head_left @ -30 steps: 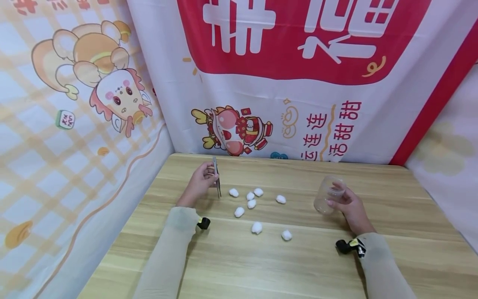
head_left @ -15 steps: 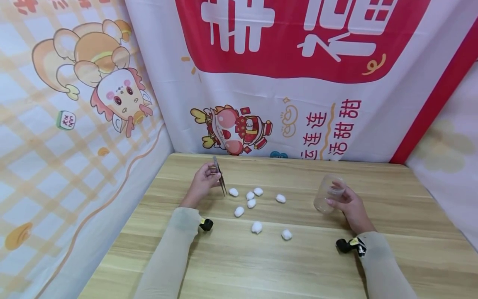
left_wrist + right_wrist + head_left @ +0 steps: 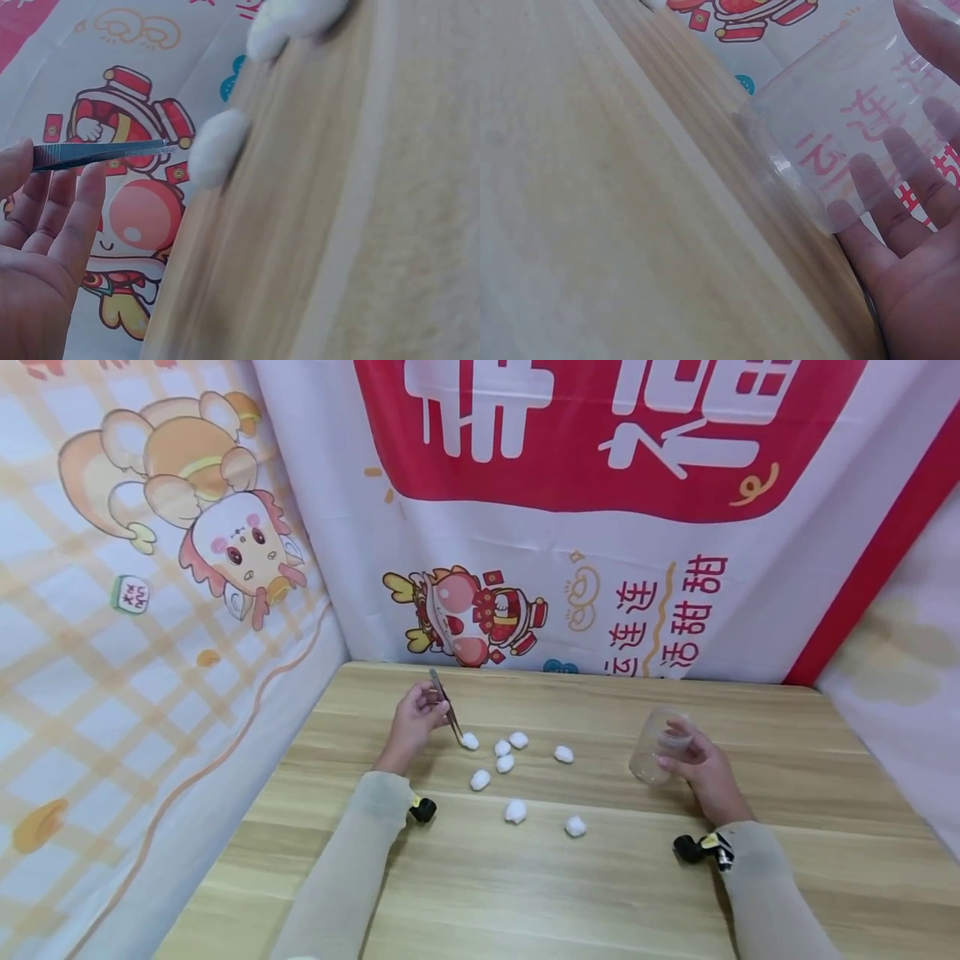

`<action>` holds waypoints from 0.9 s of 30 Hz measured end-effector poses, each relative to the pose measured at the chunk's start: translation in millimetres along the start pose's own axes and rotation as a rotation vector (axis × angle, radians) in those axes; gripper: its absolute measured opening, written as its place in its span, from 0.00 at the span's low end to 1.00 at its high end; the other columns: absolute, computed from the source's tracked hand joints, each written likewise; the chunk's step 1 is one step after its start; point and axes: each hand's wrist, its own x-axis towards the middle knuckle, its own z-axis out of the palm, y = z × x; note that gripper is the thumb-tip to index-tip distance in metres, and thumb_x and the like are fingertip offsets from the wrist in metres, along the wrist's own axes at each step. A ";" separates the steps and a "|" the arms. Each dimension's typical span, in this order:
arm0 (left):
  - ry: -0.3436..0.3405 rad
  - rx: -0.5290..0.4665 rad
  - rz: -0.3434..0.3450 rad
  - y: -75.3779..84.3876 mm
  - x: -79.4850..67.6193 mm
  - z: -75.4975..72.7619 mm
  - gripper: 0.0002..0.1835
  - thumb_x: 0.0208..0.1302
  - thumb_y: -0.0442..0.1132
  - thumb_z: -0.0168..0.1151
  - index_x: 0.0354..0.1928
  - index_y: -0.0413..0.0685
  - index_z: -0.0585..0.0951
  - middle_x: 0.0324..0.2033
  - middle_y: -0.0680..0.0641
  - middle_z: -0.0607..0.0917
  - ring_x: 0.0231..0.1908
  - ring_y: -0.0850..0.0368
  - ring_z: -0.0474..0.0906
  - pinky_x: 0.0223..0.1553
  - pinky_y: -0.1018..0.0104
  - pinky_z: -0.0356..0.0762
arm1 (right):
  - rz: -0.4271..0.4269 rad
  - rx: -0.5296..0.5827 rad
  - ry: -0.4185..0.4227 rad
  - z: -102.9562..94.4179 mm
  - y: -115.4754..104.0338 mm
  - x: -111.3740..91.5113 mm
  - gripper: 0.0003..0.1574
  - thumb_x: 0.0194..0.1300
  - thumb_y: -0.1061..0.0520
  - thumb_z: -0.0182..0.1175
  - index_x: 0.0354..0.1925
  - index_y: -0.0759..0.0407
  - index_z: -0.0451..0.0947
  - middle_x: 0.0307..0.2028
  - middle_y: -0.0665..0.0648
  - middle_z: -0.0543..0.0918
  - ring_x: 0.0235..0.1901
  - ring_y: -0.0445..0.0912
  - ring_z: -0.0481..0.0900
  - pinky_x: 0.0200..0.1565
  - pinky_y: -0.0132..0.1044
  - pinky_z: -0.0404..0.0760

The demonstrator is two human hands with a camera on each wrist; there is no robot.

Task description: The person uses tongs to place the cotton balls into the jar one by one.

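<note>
My left hand point(image 3: 415, 721) pinches a pair of metal tweezers point(image 3: 447, 706), tips pointing down to the right. In the head view those tips reach the nearest cotton ball point(image 3: 469, 741); in the left wrist view the tweezers point(image 3: 97, 153) point at a cotton ball point(image 3: 217, 149), and whether they touch it I cannot tell. On the right, my right hand point(image 3: 701, 768) grips a clear plastic jar point(image 3: 654, 752) at the table, thumb on the near side. Seen from the right wrist, fingers wrap around the see-through jar point(image 3: 817, 135), which looks empty.
Several more white cotton balls lie between the hands, among them one cotton ball point(image 3: 563, 754) toward the jar and another cotton ball point(image 3: 575, 826) nearer the front. Behind the wooden table point(image 3: 465, 893) hangs a printed cloth point(image 3: 480, 543). A patterned cloth wall point(image 3: 150, 693) borders the left side.
My left hand has shifted slightly right, and the tweezers have swung so their tips come from beside the leftmost cotton ball to its edge. The right hand and jar stay in place.
</note>
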 end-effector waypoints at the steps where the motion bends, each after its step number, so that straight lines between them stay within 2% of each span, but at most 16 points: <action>1: 0.005 0.017 -0.007 -0.7 0.0 0.1 0.18 0.66 0.26 0.59 0.57 0.40 0.71 0.48 0.31 0.77 0.43 0.48 0.80 0.44 0.57 0.83 | 0.003 0.011 0.000 1.5 0.4 0.0 0.47 0.59 0.57 0.71 0.72 0.53 0.60 0.63 0.61 0.71 0.53 0.39 0.75 0.49 0.23 0.75; 5: 0.025 0.070 -0.011 -2.4 0.5 -0.9 0.17 0.66 0.27 0.59 0.56 0.41 0.72 0.47 0.32 0.78 0.42 0.48 0.80 0.42 0.59 0.84 | 0.008 0.016 -0.015 7.5 1.3 -0.4 0.48 0.59 0.57 0.71 0.72 0.55 0.59 0.64 0.65 0.69 0.54 0.39 0.75 0.50 0.24 0.75; 8: 0.023 0.084 0.023 -1.5 3.1 1.6 0.17 0.67 0.28 0.59 0.56 0.42 0.72 0.48 0.31 0.78 0.43 0.47 0.79 0.42 0.59 0.84 | 0.002 -0.005 -0.008 7.7 0.2 -0.6 0.48 0.59 0.57 0.70 0.72 0.55 0.59 0.64 0.65 0.69 0.54 0.39 0.75 0.50 0.23 0.74; 12: 0.017 0.066 0.058 -0.1 9.2 9.7 0.17 0.68 0.29 0.59 0.57 0.41 0.72 0.48 0.30 0.77 0.44 0.47 0.79 0.43 0.59 0.84 | -0.007 -0.019 0.006 1.7 -1.5 -0.2 0.48 0.59 0.56 0.70 0.72 0.54 0.60 0.63 0.60 0.72 0.54 0.40 0.74 0.50 0.22 0.74; 17: -0.001 0.022 0.042 -3.1 15.6 15.9 0.18 0.67 0.26 0.58 0.57 0.38 0.71 0.48 0.29 0.77 0.43 0.48 0.79 0.43 0.58 0.84 | 0.002 -0.015 0.009 -4.1 -1.9 -0.4 0.48 0.59 0.56 0.71 0.72 0.53 0.59 0.61 0.54 0.74 0.54 0.38 0.75 0.50 0.22 0.73; 22: 0.002 0.022 0.017 -6.6 14.4 18.7 0.19 0.66 0.25 0.58 0.58 0.37 0.70 0.49 0.29 0.76 0.42 0.49 0.78 0.43 0.58 0.84 | -0.014 -0.002 -0.010 -4.9 -0.4 -1.0 0.48 0.59 0.57 0.70 0.72 0.53 0.59 0.63 0.62 0.71 0.54 0.38 0.75 0.50 0.22 0.73; 27: 0.005 0.040 0.007 -4.9 8.8 19.8 0.21 0.65 0.24 0.59 0.59 0.34 0.70 0.45 0.34 0.78 0.42 0.48 0.78 0.43 0.57 0.84 | -0.025 0.005 -0.024 -2.8 -0.8 -0.6 0.48 0.59 0.56 0.70 0.72 0.54 0.58 0.64 0.65 0.69 0.54 0.38 0.74 0.50 0.22 0.74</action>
